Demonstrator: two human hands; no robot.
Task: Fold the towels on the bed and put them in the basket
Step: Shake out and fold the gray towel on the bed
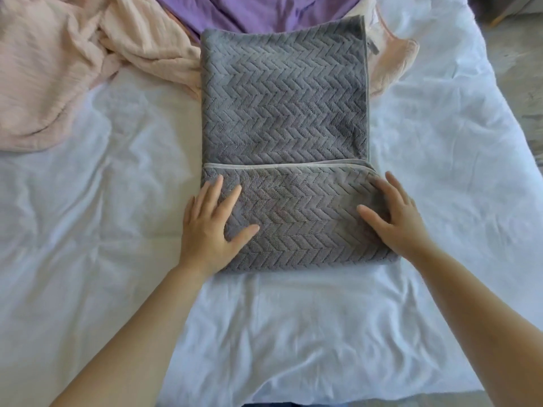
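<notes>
Both hands, left hand [210, 227] and right hand [395, 220], press flat with fingers spread on the grey towel [283, 113].

We only get part of the peach towel [53, 77], since the left and top edges chop it off. Same deal with the purple towel [258, 10]: it's cut at the top and tucked under the grey towel [283, 113]. A peach bit [390, 63] pokes out on the right, and we can't tell if it's the same peach towel. The tag [373, 47] is too small to read. The tan thing [501, 17] in the top right corner is blurry and cut off. Both forearms run off the bottom edge.
</notes>
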